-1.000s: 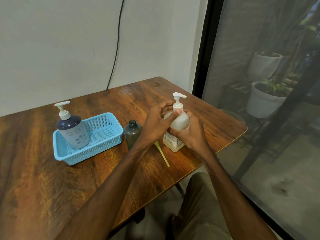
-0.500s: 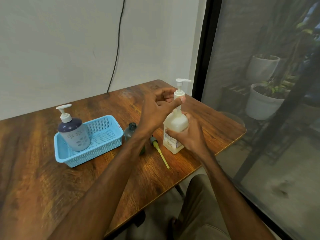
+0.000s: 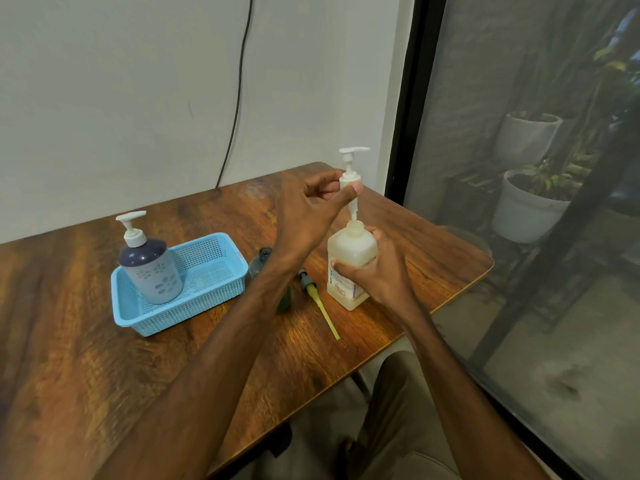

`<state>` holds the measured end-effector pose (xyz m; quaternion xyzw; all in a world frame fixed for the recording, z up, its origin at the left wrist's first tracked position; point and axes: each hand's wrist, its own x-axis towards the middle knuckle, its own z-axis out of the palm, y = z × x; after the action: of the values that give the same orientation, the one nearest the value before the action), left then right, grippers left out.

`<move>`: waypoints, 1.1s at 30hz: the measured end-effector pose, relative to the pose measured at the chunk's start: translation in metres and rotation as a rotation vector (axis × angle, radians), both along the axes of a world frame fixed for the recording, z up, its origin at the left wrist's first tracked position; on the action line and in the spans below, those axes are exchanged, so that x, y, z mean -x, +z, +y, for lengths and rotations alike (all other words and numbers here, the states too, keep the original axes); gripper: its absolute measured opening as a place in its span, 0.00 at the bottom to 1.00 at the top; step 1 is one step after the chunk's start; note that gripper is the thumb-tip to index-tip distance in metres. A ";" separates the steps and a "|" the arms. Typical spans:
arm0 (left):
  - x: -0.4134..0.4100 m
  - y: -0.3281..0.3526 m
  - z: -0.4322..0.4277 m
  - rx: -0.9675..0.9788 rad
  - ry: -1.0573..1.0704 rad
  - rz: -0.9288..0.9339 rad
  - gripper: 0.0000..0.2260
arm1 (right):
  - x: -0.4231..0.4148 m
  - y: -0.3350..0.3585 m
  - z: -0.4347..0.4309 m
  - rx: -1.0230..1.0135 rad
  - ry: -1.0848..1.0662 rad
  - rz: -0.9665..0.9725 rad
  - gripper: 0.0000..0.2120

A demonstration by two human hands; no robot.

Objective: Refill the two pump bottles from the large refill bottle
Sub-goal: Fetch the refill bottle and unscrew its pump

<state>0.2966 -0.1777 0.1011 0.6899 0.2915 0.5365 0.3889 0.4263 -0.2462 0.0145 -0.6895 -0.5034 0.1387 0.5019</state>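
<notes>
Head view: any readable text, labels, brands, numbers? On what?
Square bottle, label: vertical print along its edges, too blurred to read.
Basket, small sticker on the rim: too small to read.
Round bottle: flower pattern only, no text.
No other text in view.

The cream square bottle (image 3: 351,252) stands upright well right of the blue basket (image 3: 194,311), gripped by the right hand (image 3: 379,275). Its white pump (image 3: 350,168) is held above the open neck, pinched by the left hand (image 3: 304,211). The grey-and-navy pump bottle (image 3: 150,268) stands in the basket's left end. The capless dark green bottle (image 3: 258,266) stands just right of the basket, and its yellow-tubed pump (image 3: 317,296) lies flat further right.
</notes>
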 end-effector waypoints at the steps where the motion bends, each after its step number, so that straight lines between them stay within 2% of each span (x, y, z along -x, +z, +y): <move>1: 0.000 0.004 0.000 -0.004 0.004 -0.011 0.15 | 0.000 -0.001 0.000 0.002 0.000 0.004 0.38; 20: 0.006 0.064 0.018 -0.068 0.083 -0.102 0.16 | -0.001 -0.002 0.001 -0.001 -0.009 -0.017 0.40; 27: 0.019 0.076 0.024 -0.002 0.098 -0.154 0.11 | 0.000 0.001 -0.001 -0.004 -0.012 -0.012 0.40; 30: 0.022 0.074 0.035 0.046 0.134 -0.112 0.09 | 0.001 0.001 -0.001 -0.004 -0.005 -0.002 0.39; 33: 0.022 0.064 0.049 0.108 0.151 -0.019 0.12 | 0.001 0.001 -0.001 -0.002 -0.004 0.002 0.39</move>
<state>0.2745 -0.1284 0.1654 0.6386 0.3675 0.5545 0.3867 0.4258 -0.2476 0.0151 -0.6899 -0.5018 0.1379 0.5033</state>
